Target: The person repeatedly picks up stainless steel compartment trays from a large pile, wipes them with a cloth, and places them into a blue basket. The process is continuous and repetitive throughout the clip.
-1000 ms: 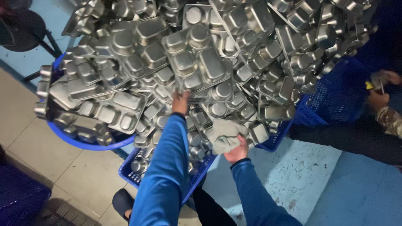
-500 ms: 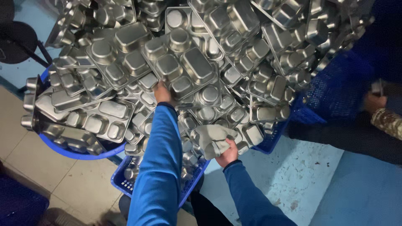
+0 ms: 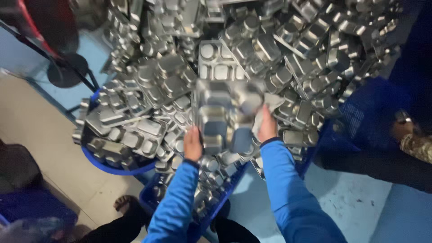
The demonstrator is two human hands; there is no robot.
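Now we're gripping a steel compartment tray (image 3: 225,119), left hand (image 3: 192,145) and right hand (image 3: 266,127) closed around its edges, over a tray heap (image 3: 162,85) spilling from blue crates (image 3: 211,216) onto tiled floor (image 3: 40,135).

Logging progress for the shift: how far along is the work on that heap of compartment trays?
Done: nothing shows as finished; no sorted stack is in view. In hand: the left hand and right hand hold one blurred steel compartment tray above the heap, the right hand with a grey cloth. Left: the big pile of steel compartment trays fills the blue plastic crates and round blue tub.
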